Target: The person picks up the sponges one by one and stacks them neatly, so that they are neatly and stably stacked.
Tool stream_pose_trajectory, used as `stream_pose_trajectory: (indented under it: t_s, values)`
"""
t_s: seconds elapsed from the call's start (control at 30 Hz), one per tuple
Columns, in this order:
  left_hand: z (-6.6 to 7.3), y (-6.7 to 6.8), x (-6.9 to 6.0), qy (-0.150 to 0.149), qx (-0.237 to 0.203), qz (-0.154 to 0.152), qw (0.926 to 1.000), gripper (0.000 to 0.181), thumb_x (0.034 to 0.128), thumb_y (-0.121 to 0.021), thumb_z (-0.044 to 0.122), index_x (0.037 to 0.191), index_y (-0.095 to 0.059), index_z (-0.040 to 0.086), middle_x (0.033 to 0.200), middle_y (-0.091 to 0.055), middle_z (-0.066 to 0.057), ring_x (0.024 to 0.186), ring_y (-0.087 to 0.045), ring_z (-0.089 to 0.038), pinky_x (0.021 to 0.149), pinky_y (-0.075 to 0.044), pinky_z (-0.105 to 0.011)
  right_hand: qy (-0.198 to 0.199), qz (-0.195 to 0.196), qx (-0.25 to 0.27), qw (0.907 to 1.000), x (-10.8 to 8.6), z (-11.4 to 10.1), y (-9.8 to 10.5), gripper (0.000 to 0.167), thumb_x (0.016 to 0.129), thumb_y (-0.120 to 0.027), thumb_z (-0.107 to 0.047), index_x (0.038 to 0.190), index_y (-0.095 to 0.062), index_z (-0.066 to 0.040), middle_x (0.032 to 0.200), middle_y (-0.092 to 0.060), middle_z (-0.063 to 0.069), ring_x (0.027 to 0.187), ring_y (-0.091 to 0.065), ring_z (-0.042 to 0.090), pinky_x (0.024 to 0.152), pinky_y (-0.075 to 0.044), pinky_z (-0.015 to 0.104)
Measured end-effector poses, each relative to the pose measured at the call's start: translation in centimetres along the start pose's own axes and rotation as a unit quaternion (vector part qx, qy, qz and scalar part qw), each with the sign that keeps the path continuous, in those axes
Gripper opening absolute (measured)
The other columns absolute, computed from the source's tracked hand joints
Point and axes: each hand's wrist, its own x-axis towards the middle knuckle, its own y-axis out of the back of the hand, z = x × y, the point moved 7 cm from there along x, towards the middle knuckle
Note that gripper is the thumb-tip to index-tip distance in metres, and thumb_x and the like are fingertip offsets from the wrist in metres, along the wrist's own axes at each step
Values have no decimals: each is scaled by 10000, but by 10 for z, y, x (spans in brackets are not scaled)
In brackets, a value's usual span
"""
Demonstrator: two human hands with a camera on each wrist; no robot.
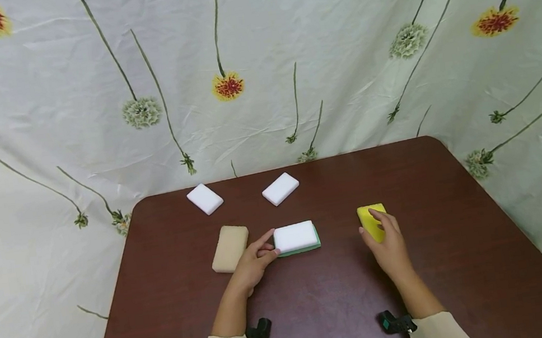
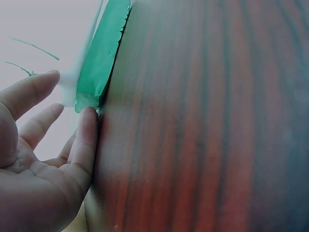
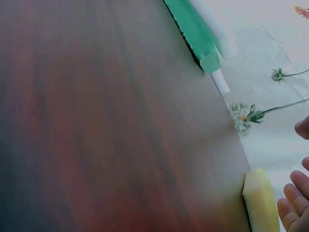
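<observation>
A white sponge block (image 1: 294, 236) lies on top of a flat green block (image 2: 102, 53) in the middle of the table. My left hand (image 1: 251, 264) is at the left end of this stack; in the left wrist view a fingertip touches the green block's near corner, fingers only loosely bent. A beige sponge (image 1: 228, 246) lies just left of that hand. My right hand (image 1: 390, 244) reaches over a yellow sponge (image 1: 370, 224), thumb and fingers spread apart. In the right wrist view, its fingers (image 3: 295, 198) are beside the yellow sponge; whether they touch it I cannot tell.
Two white sponge blocks lie near the far edge, one at the left (image 1: 205, 199) and one nearer the middle (image 1: 281, 189). The dark brown table (image 1: 349, 306) has rounded far corners. Behind it hangs a flowered white cloth (image 1: 265, 119).
</observation>
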Motion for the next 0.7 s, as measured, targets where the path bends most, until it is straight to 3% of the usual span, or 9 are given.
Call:
stream_pose_trajectory:
  t_s: [0.27,0.43,0.7]
  values:
    - [0,1,-1,14,10,35,10000,579,971,-685,227,1515,-488,246,1209,-569,-110,976,-564,-171,816,-438,-306,-133,246,-307,9991,-1,7,12,546,952,-704,-187,1447,-501,-80,1470,-423,194,1361,-422,417,1102,-388,595]
    - [1,1,-2,21,8,18,10000,579,972,-684,232,1516,-486,253,1213,-569,-109,988,-564,-175,823,-439,-310,-542,319,-468,9969,-1,16,19,599,969,-684,-253,1489,-456,-63,1513,-372,209,1416,-327,425,1121,-345,621]
    - [1,0,-1,-18,-45,-8,10000,584,972,-685,229,1519,-483,251,1189,-581,-104,976,-564,-167,821,-442,-308,-867,-13,-606,9944,-1,24,19,650,990,-646,-313,1533,-396,-58,1559,-311,236,1449,-279,444,1139,-328,628]
